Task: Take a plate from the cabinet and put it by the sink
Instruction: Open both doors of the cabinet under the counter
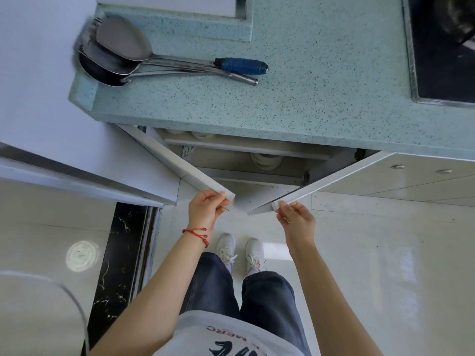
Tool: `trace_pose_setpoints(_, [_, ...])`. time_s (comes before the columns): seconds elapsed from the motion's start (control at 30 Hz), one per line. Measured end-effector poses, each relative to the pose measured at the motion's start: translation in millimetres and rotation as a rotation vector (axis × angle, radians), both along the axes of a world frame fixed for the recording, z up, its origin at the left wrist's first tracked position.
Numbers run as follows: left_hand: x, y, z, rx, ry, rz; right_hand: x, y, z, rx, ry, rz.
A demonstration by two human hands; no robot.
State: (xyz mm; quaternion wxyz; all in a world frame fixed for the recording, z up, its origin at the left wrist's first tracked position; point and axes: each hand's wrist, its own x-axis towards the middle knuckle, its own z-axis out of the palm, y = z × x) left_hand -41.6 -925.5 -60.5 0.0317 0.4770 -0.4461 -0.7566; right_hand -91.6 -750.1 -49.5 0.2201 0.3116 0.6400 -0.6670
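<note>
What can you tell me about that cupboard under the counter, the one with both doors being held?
The cabinet sits under the speckled green countertop. Its two pale, flat doors stand partly open, swung outward toward the person. The left hand grips the free edge of the left door; the right hand grips the right door. Inside, pale shelves hold white stacked dishes, only partly visible.

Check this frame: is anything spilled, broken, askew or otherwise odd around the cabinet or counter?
Nothing stands out. The left hand and right hand each hold a white cabinet door edge, both doors part open; stacked white plates sit upright inside; metal ladles lie together on the speckled green countertop.
</note>
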Motion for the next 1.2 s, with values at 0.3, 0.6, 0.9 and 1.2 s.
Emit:
trace_pose_setpoints(0.3, [37.9, -5.9, 6.1, -0.044, -0.059, -0.003, 20.4, 31.7, -1.6, 0.026, 0.055, 0.077])
trace_pose_setpoints(0.6, [81.5, -17.8, 19.5, -0.152, -0.103, -0.049, 39.8, 73.6, -0.2, 0.025, 0.082, 0.169])
trace_pose_setpoints(0.9, [104.0, -22.3, 19.3, -0.267, -0.128, -0.084, 54.7, 115.3, -2.0, 0.088, 0.087, 0.185])
trace_pose_setpoints(1.2, [124.2, -37.5, 15.6, -0.335, -0.166, -0.100, 62.3, 129.5, 1.2, 0.182, 0.124, 0.180])
